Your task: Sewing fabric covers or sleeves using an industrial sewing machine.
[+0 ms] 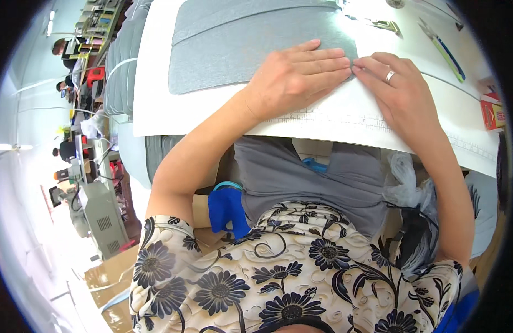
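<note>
A grey fabric panel [228,61] with rounded corners and a seam across it lies flat on the white table. My left hand [301,75] rests on its right part, fingers stretched out and pointing right. My right hand [398,83], with a ring on one finger, is closed at the panel's lower right corner. Its thumb and fingertips are pressed together there, touching the fabric edge beside my left fingertips. Just beyond the hands, a bright lamp glares over the metal parts of what looks like a sewing machine [381,25].
Scissors-like snips [442,50] with blue and green handles lie at the far right. A red box [492,112] sits at the right edge. Ruler markings [345,119] run along the table's near edge. Stacked grey fabric [120,66] stands left. People work in the left background.
</note>
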Demonstrator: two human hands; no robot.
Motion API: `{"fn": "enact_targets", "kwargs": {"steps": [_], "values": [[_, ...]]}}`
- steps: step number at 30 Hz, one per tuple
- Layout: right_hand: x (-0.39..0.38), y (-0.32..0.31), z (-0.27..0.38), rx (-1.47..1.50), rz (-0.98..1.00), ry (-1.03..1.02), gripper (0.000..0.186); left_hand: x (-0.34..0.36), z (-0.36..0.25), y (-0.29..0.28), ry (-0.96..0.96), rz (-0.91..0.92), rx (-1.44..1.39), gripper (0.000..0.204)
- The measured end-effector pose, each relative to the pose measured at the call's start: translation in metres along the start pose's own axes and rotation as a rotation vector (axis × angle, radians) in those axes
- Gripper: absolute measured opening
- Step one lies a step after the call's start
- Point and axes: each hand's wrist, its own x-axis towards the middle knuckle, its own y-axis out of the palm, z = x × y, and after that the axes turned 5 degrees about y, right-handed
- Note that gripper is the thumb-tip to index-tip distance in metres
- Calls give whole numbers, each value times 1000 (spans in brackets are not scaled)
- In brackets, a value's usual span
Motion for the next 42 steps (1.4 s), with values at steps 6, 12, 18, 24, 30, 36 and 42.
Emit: {"fn": "enact_targets", "kwargs": {"steps": [6, 12, 18, 24, 30, 36, 42], "values": [[0, -11, 6, -58, -9, 2, 28, 9, -4, -10, 28, 79, 27, 33], [16, -2, 5, -105, 21, 18, 27, 5, 18, -10, 20, 92, 5, 29], [40, 16, -16, -184, 16, 92, 24, 18, 57, -6, 36, 88, 98, 26], [42, 19, -15, -94, -31, 222, 21, 29, 63, 2, -33, 99, 224, 20], [37, 21, -17, -20, -69, 289, 21, 34, 51, 6, -88, 183, 365, 18], [39, 21, -17, 19, -82, 268, 25, 30, 55, -4, -201, 59, 181, 23], [44, 19, -14, -52, -5, 197, 32, 31, 52, 0, -204, 5, 266, 28]]}}
